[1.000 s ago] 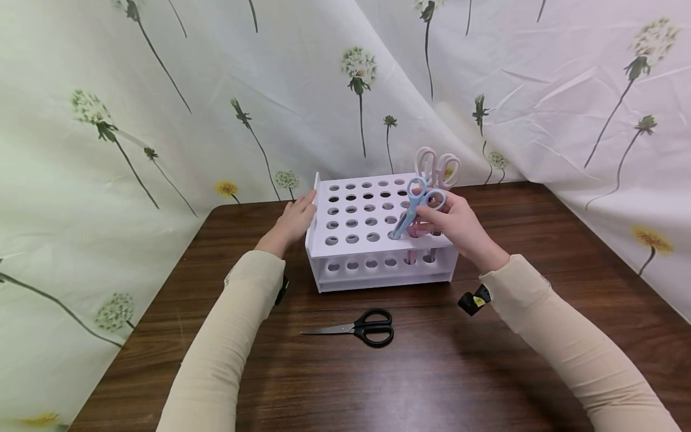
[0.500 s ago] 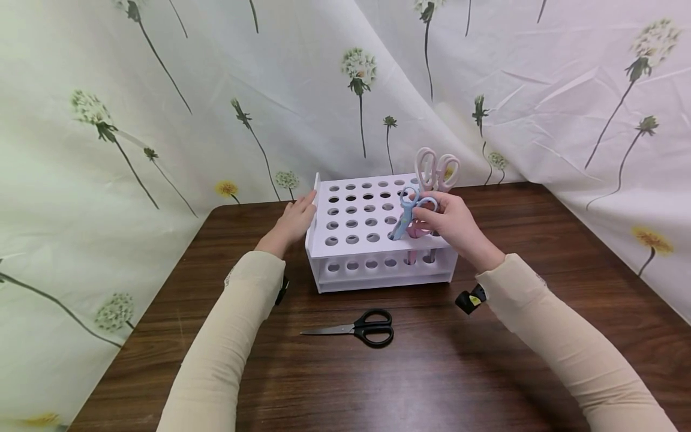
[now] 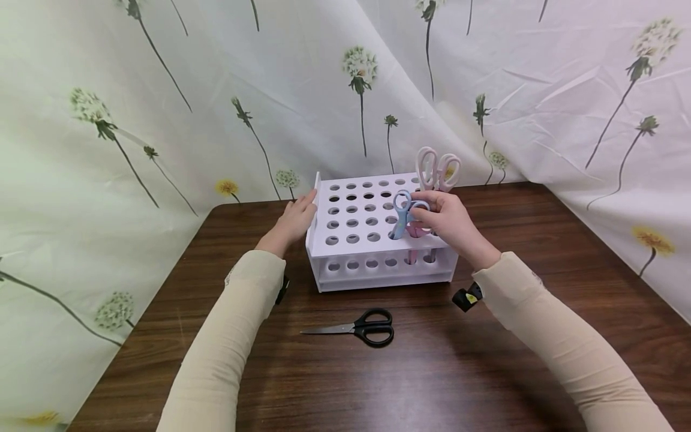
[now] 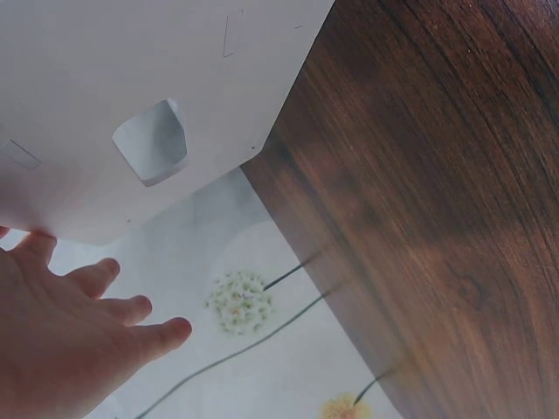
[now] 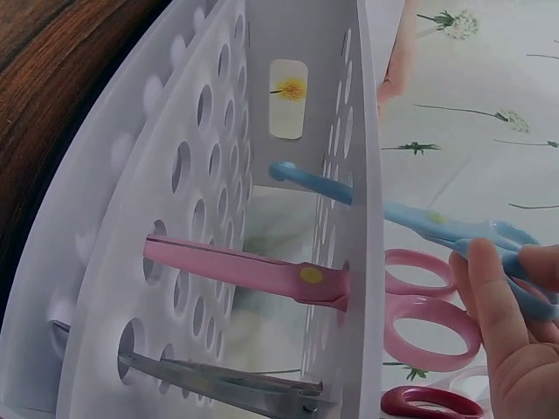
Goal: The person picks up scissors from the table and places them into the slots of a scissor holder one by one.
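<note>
A white rack (image 3: 378, 279) with rows of round holes stands on the table. My right hand (image 3: 453, 225) pinches the handle of light blue scissors (image 3: 400, 223). In the right wrist view, their blue-covered blade (image 5: 323, 183) passes through the rack's top sheet, its tip short of the lower sheet. Pink scissors (image 5: 253, 271) beside them reach through both sheets. Scissors with dark red handles (image 5: 432, 401) show at the bottom of that view, near metal blades (image 5: 223, 384) standing in the rack. My left hand (image 3: 293, 222) rests against the rack's left side panel, fingers extended.
Black-handled scissors (image 3: 372, 328) lie on the wooden table (image 3: 302, 384) in front of the rack, tips to the left. Pale pink scissors (image 3: 426, 168) stand at the rack's back right. A flower-printed cloth (image 3: 302, 78) hangs behind.
My right hand has moved left and slightly down with the blue scissors, which now stand more upright and lower in their hole. My left hand stays on the side panel.
</note>
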The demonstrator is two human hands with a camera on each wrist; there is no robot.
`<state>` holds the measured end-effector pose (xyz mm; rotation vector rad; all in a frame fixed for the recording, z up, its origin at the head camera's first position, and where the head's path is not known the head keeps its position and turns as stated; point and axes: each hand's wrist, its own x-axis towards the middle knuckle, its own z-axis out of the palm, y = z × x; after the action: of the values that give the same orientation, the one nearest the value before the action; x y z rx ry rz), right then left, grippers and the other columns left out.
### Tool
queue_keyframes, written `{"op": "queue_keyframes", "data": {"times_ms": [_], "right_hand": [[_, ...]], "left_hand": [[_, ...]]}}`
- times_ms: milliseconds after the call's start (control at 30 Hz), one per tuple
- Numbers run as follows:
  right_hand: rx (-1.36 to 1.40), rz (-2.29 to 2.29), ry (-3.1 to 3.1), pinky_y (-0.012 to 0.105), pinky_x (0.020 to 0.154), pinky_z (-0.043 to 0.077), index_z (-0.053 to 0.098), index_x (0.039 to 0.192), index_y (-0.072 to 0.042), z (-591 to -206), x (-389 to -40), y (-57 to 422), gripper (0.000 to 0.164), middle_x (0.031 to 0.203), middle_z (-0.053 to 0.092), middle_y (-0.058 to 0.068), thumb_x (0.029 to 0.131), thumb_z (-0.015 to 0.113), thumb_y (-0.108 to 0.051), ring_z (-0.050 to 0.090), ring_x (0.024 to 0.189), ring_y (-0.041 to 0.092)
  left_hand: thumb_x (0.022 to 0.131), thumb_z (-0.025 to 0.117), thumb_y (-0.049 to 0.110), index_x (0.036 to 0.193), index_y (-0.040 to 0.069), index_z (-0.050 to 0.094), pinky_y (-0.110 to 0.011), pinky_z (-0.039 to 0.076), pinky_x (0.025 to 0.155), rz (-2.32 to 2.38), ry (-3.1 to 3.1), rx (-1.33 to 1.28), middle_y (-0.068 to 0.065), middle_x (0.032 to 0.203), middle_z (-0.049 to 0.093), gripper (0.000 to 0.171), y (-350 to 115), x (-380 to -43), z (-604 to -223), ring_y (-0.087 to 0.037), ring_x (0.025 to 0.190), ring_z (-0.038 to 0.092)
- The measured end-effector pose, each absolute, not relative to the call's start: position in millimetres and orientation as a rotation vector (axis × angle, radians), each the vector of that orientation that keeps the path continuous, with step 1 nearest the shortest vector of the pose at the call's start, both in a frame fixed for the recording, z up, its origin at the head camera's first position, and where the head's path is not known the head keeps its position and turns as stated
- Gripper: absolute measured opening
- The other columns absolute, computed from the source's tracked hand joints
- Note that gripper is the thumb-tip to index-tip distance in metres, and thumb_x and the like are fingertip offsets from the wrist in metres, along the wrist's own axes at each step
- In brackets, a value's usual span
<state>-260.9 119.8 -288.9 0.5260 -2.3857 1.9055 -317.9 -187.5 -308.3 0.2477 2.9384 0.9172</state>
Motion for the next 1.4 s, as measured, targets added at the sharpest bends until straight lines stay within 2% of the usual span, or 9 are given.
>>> {"op": "queue_keyframes", "data": {"times_ms": [300, 500, 833, 1400], "right_hand": [[0.563, 1.767, -2.461, 0.033, 0.071, 0.052, 0.056, 0.121, 0.005, -290.8, -262.4, 117.8, 0.032, 0.109, 0.061, 0.022, 0.089, 0.055, 0.004, 0.066, 0.08, 0.028], [0.598, 1.614, -2.489, 0.028, 0.068, 0.053, 0.057, 0.119, 0.005, -292.4, -261.4, 114.4, 0.033, 0.116, 0.059, 0.02, 0.086, 0.06, 0.003, 0.063, 0.092, 0.026], [0.62, 1.553, -2.504, 0.027, 0.069, 0.052, 0.058, 0.117, 0.003, -292.3, -260.5, 114.9, 0.031, 0.103, 0.065, 0.016, 0.086, 0.06, 0.002, 0.063, 0.092, 0.025], [0.616, 1.708, -2.455, 0.033, 0.068, 0.053, 0.059, 0.115, 0.004, -287.6, -254.5, 117.5, 0.03, 0.106, 0.063, 0.022, 0.086, 0.063, -0.003, 0.063, 0.092, 0.03]], "left_hand": [[0.096, 0.012, 0.038, 0.15, 0.026, 0.01, -0.055, 0.001, 0.105, 0.923, 2.931, 0.234, -0.008, 0.153, 0.004, 0.055, -186.9, -317.4, -307.7, -0.035, 0.136, -0.007], [0.096, 0.011, 0.038, 0.15, 0.027, 0.009, -0.055, 0.001, 0.105, 0.921, 2.929, 0.229, -0.008, 0.153, 0.003, 0.055, -186.8, -317.5, -307.9, -0.034, 0.136, -0.008], [0.096, 0.012, 0.038, 0.15, 0.026, 0.009, -0.055, 0.002, 0.105, 0.914, 2.932, 0.239, -0.008, 0.153, 0.004, 0.055, -187.4, -318.4, -307.9, -0.035, 0.136, -0.007], [0.096, 0.012, 0.037, 0.15, 0.025, 0.01, -0.055, 0.003, 0.105, 0.892, 2.944, 0.254, -0.009, 0.153, 0.006, 0.055, -188.4, -317.2, -307.9, -0.036, 0.136, -0.006]]}}
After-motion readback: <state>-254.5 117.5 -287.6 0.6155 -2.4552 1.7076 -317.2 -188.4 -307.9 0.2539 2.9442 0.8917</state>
